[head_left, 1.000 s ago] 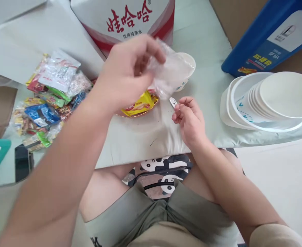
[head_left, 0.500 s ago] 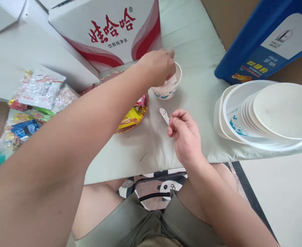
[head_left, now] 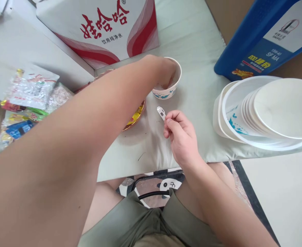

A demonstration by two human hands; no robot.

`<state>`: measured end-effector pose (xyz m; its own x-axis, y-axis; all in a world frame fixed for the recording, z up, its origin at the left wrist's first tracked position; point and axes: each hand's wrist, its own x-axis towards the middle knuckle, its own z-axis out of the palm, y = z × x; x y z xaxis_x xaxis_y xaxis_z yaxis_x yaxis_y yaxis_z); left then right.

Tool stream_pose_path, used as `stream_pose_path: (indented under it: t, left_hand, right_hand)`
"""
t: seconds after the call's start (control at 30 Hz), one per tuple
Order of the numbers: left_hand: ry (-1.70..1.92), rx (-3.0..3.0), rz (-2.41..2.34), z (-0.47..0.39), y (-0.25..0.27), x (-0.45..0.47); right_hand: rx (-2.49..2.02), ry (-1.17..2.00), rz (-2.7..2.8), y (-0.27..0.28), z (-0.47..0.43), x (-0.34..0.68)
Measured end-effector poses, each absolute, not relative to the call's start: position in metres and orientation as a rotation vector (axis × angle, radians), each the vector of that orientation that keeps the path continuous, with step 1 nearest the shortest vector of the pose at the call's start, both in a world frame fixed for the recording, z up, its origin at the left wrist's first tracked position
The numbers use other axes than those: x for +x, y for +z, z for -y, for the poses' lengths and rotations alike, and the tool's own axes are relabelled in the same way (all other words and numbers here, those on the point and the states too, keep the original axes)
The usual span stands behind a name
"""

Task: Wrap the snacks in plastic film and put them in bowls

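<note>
Reaching inside cup point(head_left: 164, 94): left grip point(head_left: 167, 71), hold unclear.

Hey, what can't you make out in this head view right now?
In the head view:
Fingertips of the left hand: hidden inside the paper cup.
Yellow packet: partly behind the left arm.
White strip: lower end hidden by the right hand.
Blue container: top cut off by the upper edge.

Single head-worn view, facing forward and steeply down, close over the surface point(head_left: 192, 37). Wearer's lap point(head_left: 140, 223) at 6 o'clock; printed carton point(head_left: 99, 34) at 11.
</note>
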<state>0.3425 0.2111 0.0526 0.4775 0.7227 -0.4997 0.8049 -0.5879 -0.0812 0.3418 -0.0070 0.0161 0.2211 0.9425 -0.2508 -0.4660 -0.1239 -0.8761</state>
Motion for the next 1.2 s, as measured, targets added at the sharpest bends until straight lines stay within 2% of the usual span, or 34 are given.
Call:
stream_pose_path:
  t: [0.17, 0.27, 0.37, 0.57, 0.87, 1.07, 1.2]
  left_hand:
    - [-0.591, 2.597, -1.384, -0.204, 0.092, 0.318]
    - [-0.203, 2.758, -1.186, -0.179, 0.131, 0.280]
    - [0.042, 2.760, -1.287, -0.148, 0.143, 0.224]
    - [0.245, 2.415, -1.165, -0.123, 0.085, 0.120]
    - [1.103, 1.799, -1.237, -0.075, 0.065, 0.045]
    - [1.595, 1.364, -1.276, -0.023, 0.029, 0.016]
    - [1.545, 1.255, -1.340, -0.014, 0.013, -0.007]
  right_hand:
    - [-1.138, 1.307, 0.623, 0.011, 0.009, 0.342]
    - [-1.163, 1.296, 0.638, 0.010, 0.011, 0.341]
    - [-1.184, 1.292, 0.650, 0.011, 0.012, 0.338]
    - [-1.234, 1.242, 0.752, 0.005, 0.012, 0.324]
    - [-1.305, 1.084, 0.983, -0.004, 0.015, 0.308]
    - [-1.328, 0.926, 1.140, -0.014, 0.035, 0.298]
    - [-1.309, 0.849, 1.404, 0.003, 0.045, 0.265]
